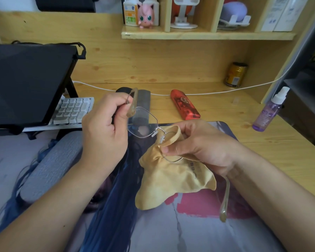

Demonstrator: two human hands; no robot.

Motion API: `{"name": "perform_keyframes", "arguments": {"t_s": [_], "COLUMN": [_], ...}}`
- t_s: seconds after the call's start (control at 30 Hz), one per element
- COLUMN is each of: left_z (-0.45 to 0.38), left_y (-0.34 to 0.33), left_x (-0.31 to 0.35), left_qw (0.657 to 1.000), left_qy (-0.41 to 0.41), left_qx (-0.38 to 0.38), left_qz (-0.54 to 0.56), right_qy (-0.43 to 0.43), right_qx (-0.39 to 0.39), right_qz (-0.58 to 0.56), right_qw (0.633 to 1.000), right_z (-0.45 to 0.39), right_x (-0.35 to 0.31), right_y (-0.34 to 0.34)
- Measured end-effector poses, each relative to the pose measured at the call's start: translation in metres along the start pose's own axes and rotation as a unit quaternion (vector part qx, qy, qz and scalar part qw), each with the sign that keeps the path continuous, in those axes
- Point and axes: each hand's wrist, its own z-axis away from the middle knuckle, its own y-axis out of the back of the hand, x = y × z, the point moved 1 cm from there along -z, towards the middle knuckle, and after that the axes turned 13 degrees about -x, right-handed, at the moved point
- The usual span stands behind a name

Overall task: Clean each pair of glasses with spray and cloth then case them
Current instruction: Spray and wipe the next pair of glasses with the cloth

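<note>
A pair of thin metal-rimmed glasses [141, 124] hangs in the air over the desk mat. My left hand [103, 128] pinches the frame at its left temple hinge, with the temple arm folded up past my fingers. My right hand [202, 144] grips a tan cleaning cloth [173, 180] wrapped around the right lens, thumb and fingers pinching it through the cloth. The other temple arm [225, 200] sticks out below my right wrist. A red glasses case [185, 104] lies shut behind the hands. A purple spray bottle [268, 111] stands at the right.
A dark case or pouch [144, 99] lies behind the glasses. A raised black laptop [25, 82] and a white keyboard [71, 110] fill the left. A can [235, 74] stands at the back, a white cable [216, 91] runs across the desk, and a printed mat [171, 224] covers the front.
</note>
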Motion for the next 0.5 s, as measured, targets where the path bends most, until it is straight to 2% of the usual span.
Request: {"name": "perform_keyframes", "arguments": {"t_s": [0.33,0.5], "left_z": [0.0004,0.0009], "left_y": [0.005,0.0085], "left_x": [-0.002,0.0], "left_qw": [1.0,0.999], "left_qy": [0.011,0.004], "left_qx": [0.001,0.01], "left_qz": [0.0,-0.042], "right_qy": [0.024,0.023], "right_qx": [0.007,0.009], "right_qz": [-0.021,-0.019], "right_qw": [0.999,1.0], "right_z": [-0.005,-0.0071], "right_x": [0.0015,0.0052], "right_y": [0.0078,0.0087]}}
